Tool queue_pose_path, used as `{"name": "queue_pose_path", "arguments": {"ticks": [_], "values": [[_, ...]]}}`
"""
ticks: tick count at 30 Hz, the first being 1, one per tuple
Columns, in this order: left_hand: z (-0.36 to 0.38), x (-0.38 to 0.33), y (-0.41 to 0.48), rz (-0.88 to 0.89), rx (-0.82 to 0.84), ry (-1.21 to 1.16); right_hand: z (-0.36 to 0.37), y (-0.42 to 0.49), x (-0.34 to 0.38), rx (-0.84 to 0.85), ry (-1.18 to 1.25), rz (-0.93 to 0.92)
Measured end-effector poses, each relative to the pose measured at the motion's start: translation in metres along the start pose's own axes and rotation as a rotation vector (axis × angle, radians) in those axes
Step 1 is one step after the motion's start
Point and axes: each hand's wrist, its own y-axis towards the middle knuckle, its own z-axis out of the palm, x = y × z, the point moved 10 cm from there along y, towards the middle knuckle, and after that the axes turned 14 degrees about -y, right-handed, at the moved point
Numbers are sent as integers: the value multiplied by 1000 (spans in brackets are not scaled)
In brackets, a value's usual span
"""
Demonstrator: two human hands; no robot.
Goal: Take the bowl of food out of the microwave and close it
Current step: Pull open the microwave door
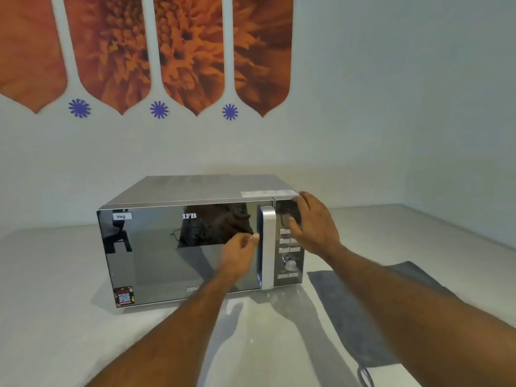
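Your right hand (312, 224), fingers straight, is pressing the control panel (290, 270) at 3 o'clock on the closed IFB microwave (181, 255), which is sitting centrally on the counter (55, 303). Your left hand (240, 252), fingers curled and gripping nothing, is touching the door handle (268, 247).

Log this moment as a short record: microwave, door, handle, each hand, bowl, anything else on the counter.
microwave: standing on the pale counter
door: shut, mirrored front
handle: upright silver bar at the door's right edge
left hand: fingers curled at the handle's left edge; grip unclear
right hand: fingers straight, laid on the upper control panel
bowl: not visible
cloth: grey, flat on the counter, right of the microwave
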Motion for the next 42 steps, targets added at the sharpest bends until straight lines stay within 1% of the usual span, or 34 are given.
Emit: {"name": "queue_pose_path", "arguments": {"ticks": [2,5,8,11,15,18,22,25,28,32,35,37,38,39,40,42], "values": [[16,-10,7,-17,12,-54,2,7,-2,53,19,-12],[36,-22,16,-38,21,-167,13,18,-10,195,24,-4],[46,-21,26,-75,-3,-278,23,22,-14,253,70,-5],[49,-24,27,-52,-43,-317,30,24,-19,233,72,4],[48,-26,22,-5,-83,-273,42,24,-24,216,93,31],[47,-26,18,-8,-121,-242,46,23,-25,193,92,44],[48,-27,18,-16,-129,-238,46,24,-25,157,113,51],[44,-26,7,72,-156,-241,47,24,-26,144,135,59],[42,-23,-15,142,-115,-323,44,24,-26,120,142,57],[38,-26,-25,149,-19,-359,42,20,-24,128,121,70],[35,-29,-40,157,-16,-359,40,18,-20,166,106,105],[31,-30,-48,154,-18,-361,32,15,-14,128,111,138],[32,-31,-50,145,-15,-363,23,12,-10,81,163,142],[29,-31,-53,139,-23,-364,14,8,0,27,289,134],[26,-32,-56,139,-38,-363,3,2,7,-14,467,133],[14,-35,-65,179,-119,-344,-10,-9,20,6,801,167]]}}
